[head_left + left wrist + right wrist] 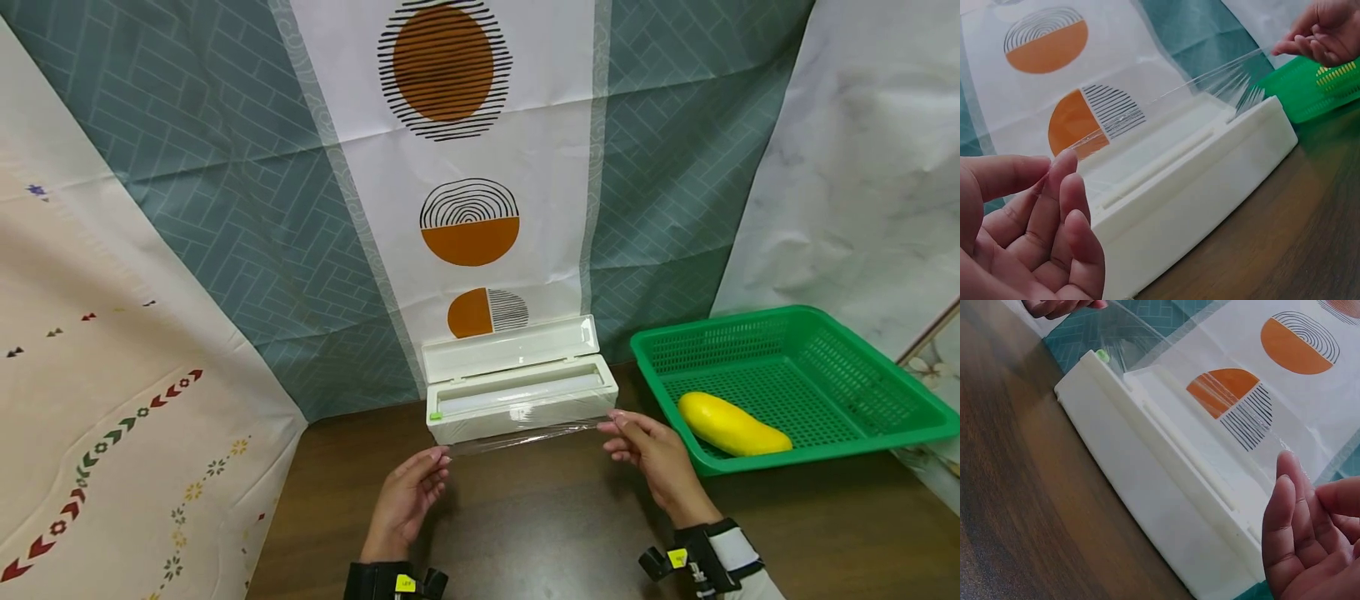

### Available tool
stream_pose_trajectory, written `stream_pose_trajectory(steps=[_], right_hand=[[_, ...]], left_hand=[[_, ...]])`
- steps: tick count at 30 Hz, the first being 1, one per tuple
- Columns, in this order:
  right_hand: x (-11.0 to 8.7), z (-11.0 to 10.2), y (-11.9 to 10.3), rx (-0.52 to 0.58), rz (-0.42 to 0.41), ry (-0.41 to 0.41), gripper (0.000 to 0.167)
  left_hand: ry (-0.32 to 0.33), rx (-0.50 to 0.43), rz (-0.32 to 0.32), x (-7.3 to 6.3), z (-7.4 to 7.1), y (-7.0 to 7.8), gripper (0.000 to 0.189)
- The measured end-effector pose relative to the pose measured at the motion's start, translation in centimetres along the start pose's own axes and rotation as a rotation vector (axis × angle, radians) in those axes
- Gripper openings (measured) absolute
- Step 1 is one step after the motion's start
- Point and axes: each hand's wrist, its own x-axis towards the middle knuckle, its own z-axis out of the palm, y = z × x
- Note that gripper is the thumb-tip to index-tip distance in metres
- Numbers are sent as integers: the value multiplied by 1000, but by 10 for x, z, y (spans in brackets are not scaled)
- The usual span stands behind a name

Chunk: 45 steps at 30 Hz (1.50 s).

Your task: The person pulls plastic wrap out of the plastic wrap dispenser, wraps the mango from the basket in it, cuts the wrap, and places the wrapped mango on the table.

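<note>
A white cling film dispenser box (525,421) stands against the back cloth, its lid (517,348) raised and a roll (521,395) lying inside. From it comes a clear sheet of cling film (525,438), stretched taut between both hands in front of the box. My left hand (408,496) pinches one corner of the film between thumb and forefinger; the other fingers curl loosely, as the left wrist view shows. At the opposite corner my right hand (656,462) pinches the film likewise. A small green slider (1103,355) sits at the box's left end.
On the right, a green plastic basket (798,321) holds a yellow, elongated fruit or vegetable (731,425). The brown wooden table (517,533) extends in front of the box. Patterned cloths (225,250) hang behind and at the left.
</note>
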Motion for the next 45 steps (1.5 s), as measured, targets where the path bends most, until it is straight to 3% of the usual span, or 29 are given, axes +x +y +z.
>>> stream_pose_trajectory(steps=[19,32,45], right_hand=[[5,2,-6,-20,-70,68,50],[13,6,-20,-33,-114,64,50],[17,8,-32,4,-151,42,51]], left_hand=[[-1,-46,43,3,14,13,15],[24,-61,58,6,18,26,13],[-6,-98,120,1,20,35,15]])
